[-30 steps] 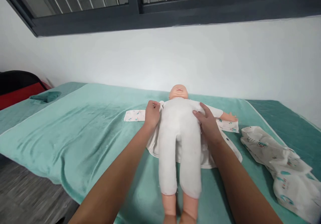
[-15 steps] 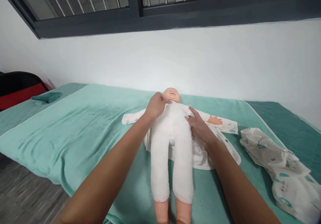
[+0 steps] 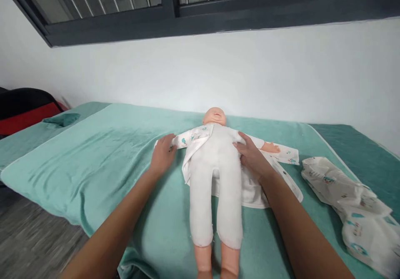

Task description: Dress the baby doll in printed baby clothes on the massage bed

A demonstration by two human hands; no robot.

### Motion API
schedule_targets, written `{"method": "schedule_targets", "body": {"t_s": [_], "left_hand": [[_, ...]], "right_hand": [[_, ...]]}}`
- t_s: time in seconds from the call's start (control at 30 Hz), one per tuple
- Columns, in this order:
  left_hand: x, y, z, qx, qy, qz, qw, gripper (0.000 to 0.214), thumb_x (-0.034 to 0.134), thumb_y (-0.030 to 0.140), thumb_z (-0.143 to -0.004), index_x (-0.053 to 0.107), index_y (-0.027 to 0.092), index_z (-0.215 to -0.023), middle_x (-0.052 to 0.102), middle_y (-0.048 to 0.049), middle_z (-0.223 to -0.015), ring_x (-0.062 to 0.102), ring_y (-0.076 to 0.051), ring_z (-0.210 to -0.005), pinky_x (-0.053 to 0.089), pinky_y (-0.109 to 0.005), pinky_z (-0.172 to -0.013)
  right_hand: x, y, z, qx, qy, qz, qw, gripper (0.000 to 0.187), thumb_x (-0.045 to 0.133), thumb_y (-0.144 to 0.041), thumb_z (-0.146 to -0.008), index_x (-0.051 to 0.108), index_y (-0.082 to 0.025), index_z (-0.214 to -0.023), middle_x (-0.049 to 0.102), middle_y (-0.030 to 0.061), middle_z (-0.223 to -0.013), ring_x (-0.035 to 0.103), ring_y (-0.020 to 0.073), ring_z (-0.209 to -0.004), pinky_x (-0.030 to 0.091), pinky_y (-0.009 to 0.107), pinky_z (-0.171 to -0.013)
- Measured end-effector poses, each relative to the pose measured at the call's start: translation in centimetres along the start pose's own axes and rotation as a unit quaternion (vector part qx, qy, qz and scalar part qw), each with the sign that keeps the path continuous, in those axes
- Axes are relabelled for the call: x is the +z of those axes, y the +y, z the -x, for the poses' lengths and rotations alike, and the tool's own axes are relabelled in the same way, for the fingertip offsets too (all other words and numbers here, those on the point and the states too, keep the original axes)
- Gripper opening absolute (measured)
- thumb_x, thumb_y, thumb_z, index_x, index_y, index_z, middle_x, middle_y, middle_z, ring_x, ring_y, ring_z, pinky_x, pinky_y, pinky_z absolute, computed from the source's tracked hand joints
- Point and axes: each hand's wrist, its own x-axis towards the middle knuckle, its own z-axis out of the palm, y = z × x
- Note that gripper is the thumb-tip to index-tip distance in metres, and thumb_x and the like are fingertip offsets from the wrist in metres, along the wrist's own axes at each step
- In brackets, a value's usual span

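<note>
A baby doll (image 3: 215, 170) with a white cloth body lies face up on a teal towel (image 3: 103, 154), its head toward the wall. An open white printed baby jacket (image 3: 253, 189) is spread under it. One sleeve of the jacket (image 3: 190, 137) now covers the doll's arm on my left. My left hand (image 3: 162, 156) lies at the end of that sleeve, fingers curled around the cuff. My right hand (image 3: 251, 158) rests flat on the doll's side, fingers stretched out. The doll's other arm (image 3: 270, 147) is bare and lies on the second sleeve.
A crumpled white printed cloth (image 3: 350, 206) lies on the towel at the right. A small folded teal cloth (image 3: 61, 119) sits at the far left, beside a black and red object (image 3: 25, 110). The white wall runs close behind the doll's head. Grey floor shows at the lower left.
My left hand moved from the doll's shoulder out to the left, and the printed sleeve now covers that arm. My right hand stayed on the doll's side.
</note>
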Motion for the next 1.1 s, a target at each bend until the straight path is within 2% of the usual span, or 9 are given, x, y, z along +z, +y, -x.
{"method": "schedule_targets", "body": {"t_s": [0.07,0.17,0.37,0.5,0.6,0.67,0.77,0.93,1.1], "left_hand": [[-0.2,-3.6,0.6,-0.006,-0.024,-0.090,0.996,0.052,0.058,0.034,-0.087,0.054,0.022,-0.137,0.056,-0.0130,-0.145,0.047,-0.035,-0.136,0.038,-0.052,-0.111],[-0.7,-6.1,0.7,-0.015,-0.053,-0.176,0.983,0.050,0.049,0.038,-0.094,0.050,0.023,-0.142,0.058,-0.0130,-0.144,0.050,-0.033,-0.133,0.036,-0.052,-0.112],[-0.8,-6.6,-0.3,0.010,-0.027,-0.248,0.968,0.054,0.039,0.024,-0.096,0.044,0.024,-0.150,0.054,-0.0141,-0.148,0.053,-0.035,-0.130,0.041,-0.051,-0.106],[-0.9,-6.0,0.6,0.005,0.002,-0.255,0.967,0.058,0.033,0.012,-0.091,0.048,0.018,-0.147,0.051,-0.0169,-0.150,0.047,-0.038,-0.135,0.039,-0.056,-0.107],[-0.6,-4.3,2.0,0.056,0.020,-0.163,0.985,0.052,0.036,0.007,-0.087,0.061,0.019,-0.132,0.059,-0.0152,-0.141,0.049,-0.032,-0.133,0.040,-0.049,-0.110],[0.0,-2.5,3.0,0.069,0.015,-0.047,0.996,0.039,0.041,0.014,-0.090,0.067,0.022,-0.118,0.067,-0.0110,-0.126,0.058,-0.026,-0.122,0.044,-0.042,-0.106],[1.2,0.6,4.0,-0.009,-0.036,0.139,0.990,0.030,0.047,0.035,-0.096,0.067,0.023,-0.114,0.071,-0.0077,-0.112,0.065,-0.023,-0.107,0.050,-0.037,-0.096],[1.6,4.1,4.8,-0.127,-0.099,0.350,0.923,0.043,0.060,0.049,-0.090,0.064,0.017,-0.118,0.071,-0.0084,-0.107,0.064,-0.022,-0.102,0.050,-0.033,-0.088],[0.8,4.6,5.4,-0.182,-0.142,0.496,0.837,0.050,0.079,0.045,-0.077,0.065,0.016,-0.115,0.072,-0.0072,-0.106,0.066,-0.021,-0.093,0.050,-0.031,-0.083]], "right_hand": [[0.1,-0.1,0.0,-0.002,0.004,0.006,1.000,0.084,0.075,-0.046,-0.081,0.034,-0.031,-0.152,0.070,0.0048,-0.117,0.068,0.0202,-0.105,0.059,0.030,-0.085],[0.2,-0.1,0.0,-0.006,0.010,0.004,1.000,0.084,0.076,-0.045,-0.080,0.035,-0.031,-0.152,0.071,0.0025,-0.111,0.068,0.0193,-0.102,0.059,0.028,-0.082],[0.4,-0.5,0.3,0.003,0.013,0.016,1.000,0.080,0.073,-0.044,-0.082,0.036,-0.031,-0.151,0.072,0.0023,-0.115,0.068,0.0189,-0.103,0.058,0.026,-0.082],[0.5,-0.6,0.3,0.003,0.015,0.022,1.000,0.080,0.073,-0.044,-0.083,0.036,-0.030,-0.151,0.072,0.0028,-0.112,0.068,0.0183,-0.098,0.058,0.026,-0.079],[0.5,-0.6,0.3,0.004,0.019,0.029,0.999,0.080,0.074,-0.044,-0.082,0.036,-0.030,-0.151,0.072,0.0029,-0.112,0.069,0.0186,-0.096,0.058,0.027,-0.078],[0.5,-0.6,0.2,0.004,0.022,0.033,0.999,0.079,0.073,-0.044,-0.082,0.037,-0.030,-0.150,0.072,0.0029,-0.112,0.069,0.0189,-0.096,0.058,0.027,-0.077],[0.5,-0.6,0.2,0.001,0.030,0.040,0.999,0.076,0.072,-0.044,-0.082,0.040,-0.031,-0.149,0.072,0.0024,-0.112,0.068,0.0190,-0.098,0.057,0.026,-0.076],[0.5,-0.4,0.3,-0.003,0.039,0.059,0.997,0.073,0.070,-0.046,-0.084,0.041,-0.030,-0.150,0.072,0.0021,-0.110,0.066,0.0185,-0.095,0.056,0.024,-0.071],[0.2,-0.3,0.2,-0.003,0.042,0.074,0.996,0.075,0.072,-0.049,-0.083,0.043,-0.031,-0.149,0.071,0.0017,-0.109,0.065,0.0183,-0.092,0.053,0.024,-0.068]]}}
